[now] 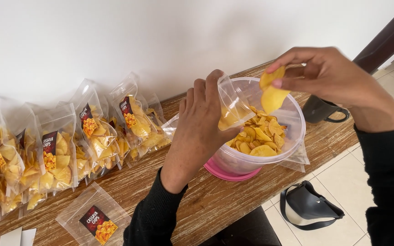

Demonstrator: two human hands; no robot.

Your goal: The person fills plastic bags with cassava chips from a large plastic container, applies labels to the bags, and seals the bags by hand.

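My left hand holds a clear plastic pouch open at its mouth, over a round clear tub of yellow chips. The pouch has a few chips in it. My right hand pinches two or three yellow chips just above the pouch's opening. The tub stands on a pink lid on the wooden table.
Several filled chip pouches stand in a row along the white wall at left. An empty labelled pouch lies flat near the front edge. A dark mug sits behind the tub. A black bag lies on the tiled floor.
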